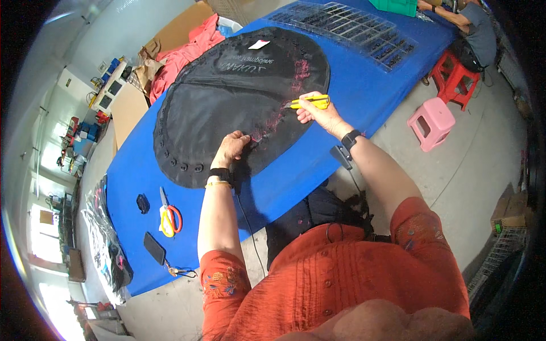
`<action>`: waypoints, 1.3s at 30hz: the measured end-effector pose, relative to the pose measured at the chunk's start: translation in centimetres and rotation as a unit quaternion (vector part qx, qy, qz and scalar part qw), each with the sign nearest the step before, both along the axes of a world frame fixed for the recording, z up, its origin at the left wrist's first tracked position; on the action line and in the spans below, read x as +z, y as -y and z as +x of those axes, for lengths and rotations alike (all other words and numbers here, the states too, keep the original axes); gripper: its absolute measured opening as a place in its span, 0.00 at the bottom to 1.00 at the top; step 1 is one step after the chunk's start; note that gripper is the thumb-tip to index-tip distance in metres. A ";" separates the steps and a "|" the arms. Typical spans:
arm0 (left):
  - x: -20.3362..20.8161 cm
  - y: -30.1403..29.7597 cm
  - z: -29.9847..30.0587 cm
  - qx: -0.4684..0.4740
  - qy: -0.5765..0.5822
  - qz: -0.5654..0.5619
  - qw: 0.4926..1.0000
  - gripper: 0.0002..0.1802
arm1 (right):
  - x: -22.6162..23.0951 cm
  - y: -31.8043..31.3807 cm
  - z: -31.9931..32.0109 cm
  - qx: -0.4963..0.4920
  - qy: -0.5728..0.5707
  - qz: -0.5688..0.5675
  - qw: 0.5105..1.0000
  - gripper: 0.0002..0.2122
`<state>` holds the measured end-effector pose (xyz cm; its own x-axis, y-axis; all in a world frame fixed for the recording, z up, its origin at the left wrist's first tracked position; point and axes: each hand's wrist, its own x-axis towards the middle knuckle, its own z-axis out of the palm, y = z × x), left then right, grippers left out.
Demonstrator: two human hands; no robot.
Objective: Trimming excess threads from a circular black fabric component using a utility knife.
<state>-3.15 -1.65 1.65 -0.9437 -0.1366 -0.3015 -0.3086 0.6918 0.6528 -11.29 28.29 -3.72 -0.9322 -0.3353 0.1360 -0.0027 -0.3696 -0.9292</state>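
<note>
A large oval piece of black fabric point(199, 119) lies on the blue-covered table in front of me. Small black round fittings sit along its left edge, and bits of pink thread point(267, 126) are scattered over its right part. My right hand point(320, 112) grips a yellow utility knife point(313, 102) just above the fabric's right side, its tip pointing left. With fingers closed, my left hand point(232, 146) pinches the fabric near the lower end of the pink threads. A small white label point(259, 44) rests on the far part of the fabric.
Scissors point(168, 216) with red and yellow handles, a dark phone point(154, 248) and a small black item point(143, 203) lie at the table's left. Clear divided trays point(347, 28) cover the far end. At the right stand pink point(432, 122) and red point(455, 79) stools; another person point(476, 28) sits beyond.
</note>
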 end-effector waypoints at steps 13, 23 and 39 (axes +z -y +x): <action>0.3 -0.2 0.9 -0.001 -0.009 0.000 1.000 0.17 | -0.2 0.4 0.5 0.007 -0.006 -0.011 1.000 0.12; 0.6 -0.7 0.4 -0.009 0.008 -0.042 0.999 0.25 | 0.3 0.2 0.7 -0.007 -0.013 0.010 1.000 0.11; 0.8 -1.1 0.6 0.067 0.027 0.017 0.997 0.17 | 0.2 0.3 0.8 0.028 0.012 -0.011 0.999 0.11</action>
